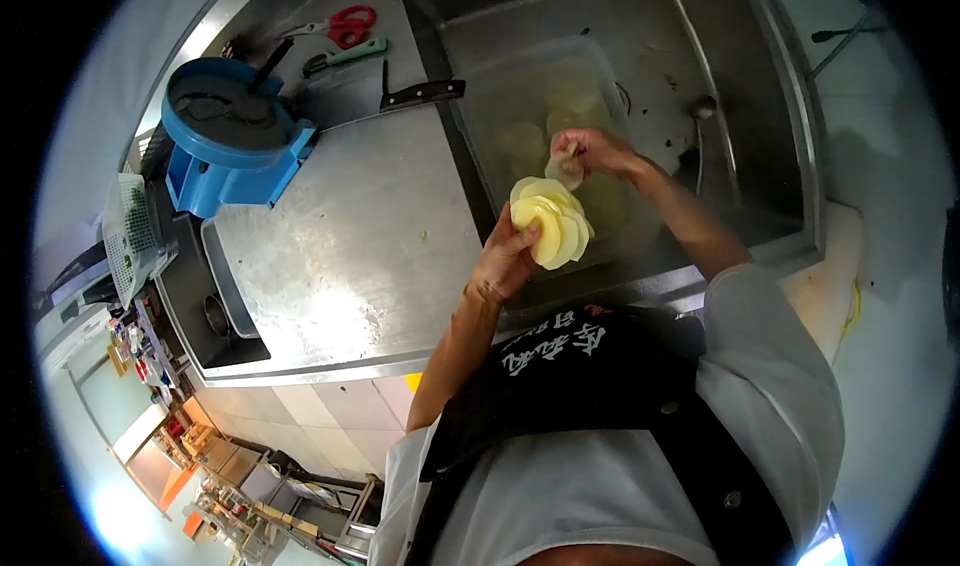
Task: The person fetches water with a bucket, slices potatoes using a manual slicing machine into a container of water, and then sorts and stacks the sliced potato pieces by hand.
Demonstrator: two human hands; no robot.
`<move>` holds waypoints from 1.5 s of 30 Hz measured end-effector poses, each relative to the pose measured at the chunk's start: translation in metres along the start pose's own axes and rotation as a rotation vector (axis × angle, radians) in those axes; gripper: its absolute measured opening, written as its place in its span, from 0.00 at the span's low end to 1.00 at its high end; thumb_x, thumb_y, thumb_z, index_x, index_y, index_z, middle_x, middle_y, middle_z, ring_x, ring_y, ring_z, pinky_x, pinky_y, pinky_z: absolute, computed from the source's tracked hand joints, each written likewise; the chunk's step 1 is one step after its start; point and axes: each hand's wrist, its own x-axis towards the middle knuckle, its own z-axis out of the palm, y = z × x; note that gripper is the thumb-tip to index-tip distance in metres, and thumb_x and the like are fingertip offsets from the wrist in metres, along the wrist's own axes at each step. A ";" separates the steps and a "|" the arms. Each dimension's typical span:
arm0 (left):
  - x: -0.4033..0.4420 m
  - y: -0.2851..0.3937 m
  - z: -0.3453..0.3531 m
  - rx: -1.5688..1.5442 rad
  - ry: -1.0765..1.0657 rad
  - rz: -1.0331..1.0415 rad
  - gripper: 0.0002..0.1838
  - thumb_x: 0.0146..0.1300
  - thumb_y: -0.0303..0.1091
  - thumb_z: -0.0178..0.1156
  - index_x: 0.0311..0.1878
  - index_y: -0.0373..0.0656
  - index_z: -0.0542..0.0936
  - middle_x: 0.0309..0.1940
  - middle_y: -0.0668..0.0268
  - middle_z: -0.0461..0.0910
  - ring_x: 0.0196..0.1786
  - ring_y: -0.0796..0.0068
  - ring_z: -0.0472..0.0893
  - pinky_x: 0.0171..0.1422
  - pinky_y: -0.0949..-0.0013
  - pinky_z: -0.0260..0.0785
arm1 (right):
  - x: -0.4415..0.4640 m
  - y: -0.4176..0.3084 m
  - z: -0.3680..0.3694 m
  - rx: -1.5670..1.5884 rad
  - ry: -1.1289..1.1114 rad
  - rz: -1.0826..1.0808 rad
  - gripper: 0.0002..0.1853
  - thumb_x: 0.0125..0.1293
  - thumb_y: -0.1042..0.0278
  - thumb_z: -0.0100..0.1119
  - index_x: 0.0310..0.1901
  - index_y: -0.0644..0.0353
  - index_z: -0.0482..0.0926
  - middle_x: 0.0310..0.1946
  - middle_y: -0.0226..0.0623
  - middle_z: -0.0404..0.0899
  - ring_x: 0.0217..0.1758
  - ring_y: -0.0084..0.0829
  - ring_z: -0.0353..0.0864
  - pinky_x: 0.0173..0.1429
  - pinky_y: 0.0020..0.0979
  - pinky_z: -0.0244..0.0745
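Note:
My left hand point(508, 256) holds a fanned stack of thin, pale yellow slices point(552, 223) over the near edge of the sink. Just beyond it, my right hand point(592, 152) pinches a single pale, translucent slice point(566, 167). Both hands are above a clear tub point(605, 66) of cloudy water, where more pale slices point(522, 144) lie under the surface. The tub sits inside the metal sink point(655, 26).
Left of the sink, a knife point(425, 93), a green-handled peeler point(350, 54) and red scissors point(350, 28) lie on the metal counter point(350, 226). A blue stand point(240, 171) with a round bowl is at the far left, near a white basket point(130, 236).

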 end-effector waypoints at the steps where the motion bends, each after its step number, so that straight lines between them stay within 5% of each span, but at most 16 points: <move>1: 0.000 -0.002 -0.002 0.003 0.002 -0.028 0.30 0.58 0.32 0.63 0.62 0.43 0.61 0.53 0.65 0.71 0.55 0.69 0.74 0.60 0.62 0.69 | -0.013 -0.012 0.008 -0.013 -0.050 -0.067 0.11 0.58 0.76 0.56 0.43 0.59 0.75 0.36 0.27 0.76 0.39 0.21 0.75 0.42 0.25 0.72; 6: -0.004 -0.017 -0.019 0.000 0.014 -0.201 0.26 0.59 0.34 0.62 0.59 0.40 0.66 0.50 0.66 0.74 0.53 0.70 0.75 0.60 0.64 0.68 | -0.042 -0.028 0.040 0.006 -0.083 -0.238 0.11 0.61 0.71 0.57 0.45 0.58 0.76 0.38 0.26 0.77 0.42 0.20 0.75 0.43 0.27 0.72; 9: -0.010 -0.023 -0.020 -0.078 -0.009 -0.136 0.22 0.59 0.33 0.62 0.56 0.40 0.70 0.50 0.66 0.76 0.52 0.71 0.76 0.60 0.66 0.68 | -0.051 -0.041 0.043 0.208 0.003 -0.014 0.10 0.61 0.71 0.56 0.44 0.60 0.76 0.38 0.30 0.77 0.41 0.21 0.76 0.43 0.29 0.73; 15: -0.017 -0.021 -0.026 -0.183 0.007 -0.002 0.19 0.60 0.32 0.61 0.54 0.40 0.71 0.49 0.65 0.77 0.52 0.71 0.77 0.59 0.66 0.69 | -0.065 -0.048 0.045 -0.319 0.092 -0.075 0.28 0.64 0.73 0.51 0.65 0.55 0.56 0.37 0.40 0.77 0.38 0.29 0.78 0.43 0.33 0.73; 18: -0.015 -0.022 -0.030 -0.168 -0.008 -0.003 0.19 0.60 0.31 0.61 0.54 0.41 0.72 0.49 0.65 0.77 0.52 0.71 0.77 0.59 0.66 0.69 | -0.067 -0.056 0.051 -0.285 -0.133 -0.143 0.36 0.65 0.72 0.50 0.70 0.50 0.42 0.37 0.41 0.77 0.37 0.33 0.78 0.43 0.34 0.73; 24: -0.016 -0.023 -0.021 -0.143 0.032 -0.011 0.19 0.59 0.32 0.61 0.54 0.40 0.72 0.49 0.65 0.77 0.52 0.71 0.77 0.60 0.66 0.68 | -0.049 -0.042 0.023 0.063 -0.470 0.187 0.38 0.63 0.65 0.54 0.70 0.50 0.43 0.39 0.41 0.78 0.39 0.33 0.79 0.45 0.33 0.74; 26: -0.016 -0.022 -0.023 -0.134 0.037 -0.021 0.20 0.59 0.32 0.62 0.54 0.40 0.72 0.49 0.65 0.77 0.52 0.71 0.77 0.60 0.65 0.68 | -0.014 -0.003 0.001 0.122 -0.326 0.144 0.36 0.62 0.62 0.54 0.69 0.51 0.49 0.45 0.46 0.77 0.46 0.36 0.78 0.49 0.35 0.74; 28: -0.015 -0.021 -0.023 -0.115 0.026 -0.045 0.21 0.59 0.32 0.62 0.54 0.40 0.71 0.49 0.64 0.77 0.52 0.71 0.77 0.60 0.65 0.68 | 0.043 0.046 -0.002 -0.399 -0.025 0.124 0.34 0.63 0.61 0.55 0.68 0.56 0.53 0.44 0.42 0.76 0.44 0.33 0.77 0.43 0.32 0.74; 30: -0.015 -0.017 -0.020 -0.082 0.007 -0.078 0.21 0.59 0.31 0.62 0.55 0.40 0.71 0.49 0.64 0.77 0.52 0.71 0.76 0.61 0.65 0.68 | 0.080 0.079 0.025 -0.351 0.171 0.170 0.28 0.62 0.58 0.56 0.62 0.60 0.65 0.47 0.43 0.76 0.48 0.36 0.75 0.45 0.34 0.73; 32: -0.016 -0.015 -0.014 -0.082 0.027 -0.092 0.22 0.58 0.31 0.63 0.55 0.40 0.70 0.49 0.64 0.77 0.52 0.70 0.76 0.61 0.64 0.68 | 0.124 0.162 0.060 -1.049 0.136 -0.345 0.21 0.61 0.60 0.56 0.53 0.62 0.73 0.45 0.42 0.78 0.44 0.31 0.76 0.45 0.34 0.72; 35: -0.015 -0.011 -0.015 -0.054 0.026 -0.087 0.27 0.58 0.31 0.63 0.59 0.41 0.66 0.51 0.64 0.75 0.54 0.69 0.75 0.61 0.64 0.67 | 0.102 0.155 0.106 -0.615 -0.129 -0.058 0.18 0.61 0.62 0.55 0.51 0.62 0.74 0.42 0.38 0.78 0.42 0.29 0.76 0.45 0.32 0.72; 40: -0.010 -0.015 -0.024 -0.064 0.019 -0.066 0.30 0.57 0.32 0.64 0.61 0.43 0.63 0.52 0.64 0.72 0.57 0.69 0.72 0.61 0.63 0.68 | 0.024 0.089 0.096 0.105 -0.181 0.120 0.14 0.60 0.67 0.55 0.47 0.61 0.76 0.38 0.30 0.80 0.39 0.24 0.76 0.45 0.28 0.71; 45: 0.002 -0.019 -0.019 -0.088 0.010 -0.143 0.30 0.57 0.35 0.65 0.61 0.42 0.64 0.51 0.65 0.74 0.54 0.70 0.74 0.59 0.63 0.69 | -0.019 0.030 0.045 0.216 -0.331 0.084 0.13 0.61 0.70 0.54 0.47 0.60 0.76 0.40 0.26 0.79 0.41 0.21 0.75 0.46 0.23 0.70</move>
